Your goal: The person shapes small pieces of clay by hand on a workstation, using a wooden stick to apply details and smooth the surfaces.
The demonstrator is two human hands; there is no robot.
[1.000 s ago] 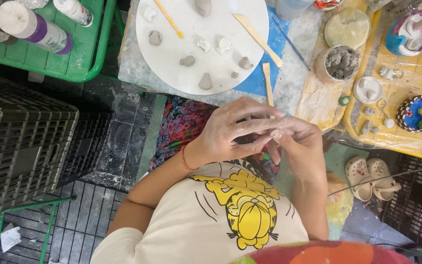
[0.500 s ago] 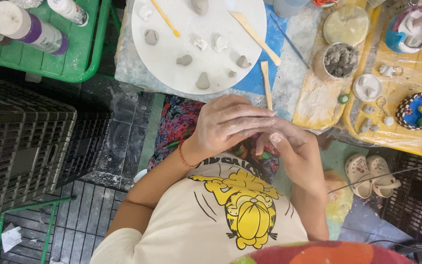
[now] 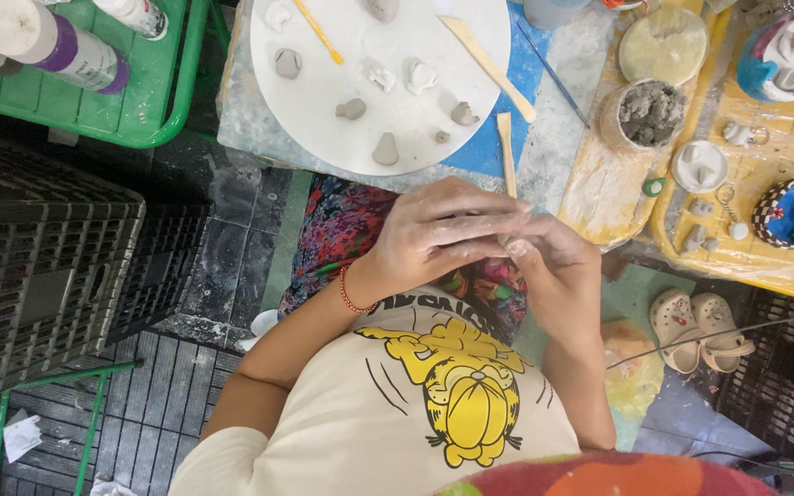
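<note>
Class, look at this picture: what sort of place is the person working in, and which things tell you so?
Probably a clay craft workshop. A round white board carries small grey clay pieces, wooden modelling tools lie beside them, and a tub of grey clay stands near painted figures.

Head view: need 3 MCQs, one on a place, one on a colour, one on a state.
1. Where is the round white board with grey clay lumps?
A. on the tabletop ahead of the hands
B. on the floor
C. in the green tray

2. What colour is the bead bracelet on the left wrist?
A. blue
B. red
C. white

3. How are the left hand and right hand placed?
A. far apart
B. flat on the table
C. pressed together over the lap

Key:
1 A, it lies on the mottled top, beside the tray.
2 B, a red loop shows at the wrist.
3 C, the left covers the right's fingers.
</note>
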